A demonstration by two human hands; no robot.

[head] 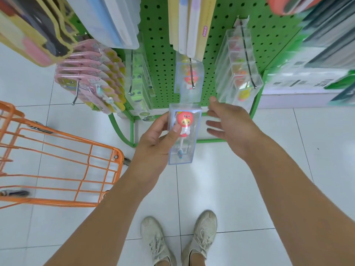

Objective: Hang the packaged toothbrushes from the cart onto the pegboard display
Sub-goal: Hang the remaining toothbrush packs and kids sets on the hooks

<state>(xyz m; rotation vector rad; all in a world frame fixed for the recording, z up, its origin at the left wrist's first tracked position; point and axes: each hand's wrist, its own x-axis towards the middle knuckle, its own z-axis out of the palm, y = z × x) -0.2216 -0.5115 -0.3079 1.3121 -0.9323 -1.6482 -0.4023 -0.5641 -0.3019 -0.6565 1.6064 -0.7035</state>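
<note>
Left hand (153, 139) grips one toothbrush pack (183, 135); right hand (228, 121) apparently empty.

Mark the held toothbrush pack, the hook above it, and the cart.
toothbrush pack (187, 120): head view, red character face.
hook (191, 73): head view, mid-wire.
cart (119, 156): head view, near corner of the frame.

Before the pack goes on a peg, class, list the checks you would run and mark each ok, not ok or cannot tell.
1. Pack held firmly by left hand: ok.
2. Right hand free to help: ok.
3. Matching peg found, same red pack on it: ok.
4. Room left on that peg: ok.
5. Hang hole in the pack visible: cannot tell.
6. Pack lined up with the peg tip: not ok, it sits below.
</note>
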